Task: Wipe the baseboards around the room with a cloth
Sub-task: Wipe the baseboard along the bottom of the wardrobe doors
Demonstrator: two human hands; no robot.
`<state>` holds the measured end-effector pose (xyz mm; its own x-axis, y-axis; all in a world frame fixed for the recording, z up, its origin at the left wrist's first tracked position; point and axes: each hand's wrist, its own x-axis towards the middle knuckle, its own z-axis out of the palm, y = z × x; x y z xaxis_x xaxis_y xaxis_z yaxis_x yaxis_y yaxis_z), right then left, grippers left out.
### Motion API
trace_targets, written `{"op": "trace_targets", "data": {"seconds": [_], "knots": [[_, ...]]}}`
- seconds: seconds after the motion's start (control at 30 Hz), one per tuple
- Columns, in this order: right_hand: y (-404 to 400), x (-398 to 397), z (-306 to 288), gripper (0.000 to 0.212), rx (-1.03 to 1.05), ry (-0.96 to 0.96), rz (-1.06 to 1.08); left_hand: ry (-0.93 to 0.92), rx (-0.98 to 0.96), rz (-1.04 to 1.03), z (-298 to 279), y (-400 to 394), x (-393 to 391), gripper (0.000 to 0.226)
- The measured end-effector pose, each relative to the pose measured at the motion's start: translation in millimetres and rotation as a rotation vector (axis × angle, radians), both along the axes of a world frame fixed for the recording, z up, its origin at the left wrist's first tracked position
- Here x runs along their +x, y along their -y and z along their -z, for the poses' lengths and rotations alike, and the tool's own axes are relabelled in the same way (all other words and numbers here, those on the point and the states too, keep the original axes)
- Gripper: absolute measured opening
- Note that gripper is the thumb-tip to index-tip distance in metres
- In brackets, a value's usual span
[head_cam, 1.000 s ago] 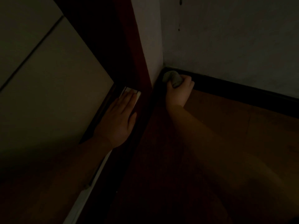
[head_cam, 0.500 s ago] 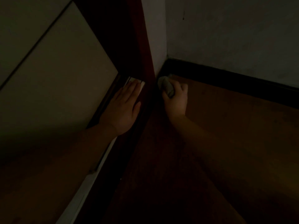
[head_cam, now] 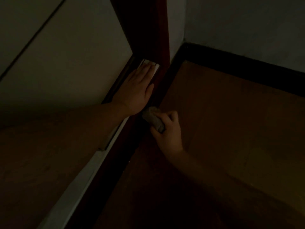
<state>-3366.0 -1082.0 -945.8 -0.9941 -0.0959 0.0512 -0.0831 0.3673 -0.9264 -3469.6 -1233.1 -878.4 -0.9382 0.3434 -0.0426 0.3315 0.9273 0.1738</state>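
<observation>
- Right hand (head_cam: 166, 131): we have fingers curled shut round a bunched cloth (head_cam: 153, 119), pressing it against the dark baseboard (head_cam: 132, 146) that runs toward us from the corner. Knuckles sit over the wood floor (head_cam: 222, 121), so the wad meets the board's face side-on; reads as a wiping grip, not a carry.
- Left hand (head_cam: 137, 93): flat, fingers straight and together, holding nothing. Palm lies on the pale strip (head_cam: 79, 187) along the door threshold, fingertips near the red-brown door frame (head_cam: 158, 38). We judge it's a brace, taking body weight while we lean low.
- Hands are close; the cloth's upper end is just beside the heel of the left hand.
- Cloth: pale grey-green, crumpled into a compact lump, partly hidden in the fist. Too dark to tell wet or dirty.
- Baseboard: near black, continues round the corner under the grey wall (head_cam: 247, 27) as a second run (head_cam: 247, 71). Dust or streaks not readable in this light.
</observation>
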Motion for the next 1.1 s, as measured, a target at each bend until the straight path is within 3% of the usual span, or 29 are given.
{"op": "trace_targets", "data": {"seconds": [0.17, 0.37, 0.5, 0.83, 1.1], "knots": [[-18.0, -9.7, 0.4, 0.045, -0.008, -0.003, -0.077, -0.009, -0.006, 0.008, -0.2, -0.3, 0.8, 0.058], [-57.7, -91.9, -4.4, 0.048, -0.005, 0.030, 0.383, -0.001, 0.017, 0.014, 1.8, 1.4, 1.1, 0.059], [-51.7, -145.7, -5.1, 0.049, -0.049, 0.125, 0.514, 0.013, 0.019, 0.002, 1.9, 1.1, 1.9, 0.058], [-43.4, -217.0, 14.7, 0.042, 0.210, 0.269, 0.551, 0.003, 0.028, 0.009, 2.2, 1.2, 2.8, 0.063], [-79.5, -211.7, 12.9, 0.039, 0.237, 0.274, 0.574, 0.020, 0.040, 0.025, 1.5, 3.3, 1.8, 0.070]]}}
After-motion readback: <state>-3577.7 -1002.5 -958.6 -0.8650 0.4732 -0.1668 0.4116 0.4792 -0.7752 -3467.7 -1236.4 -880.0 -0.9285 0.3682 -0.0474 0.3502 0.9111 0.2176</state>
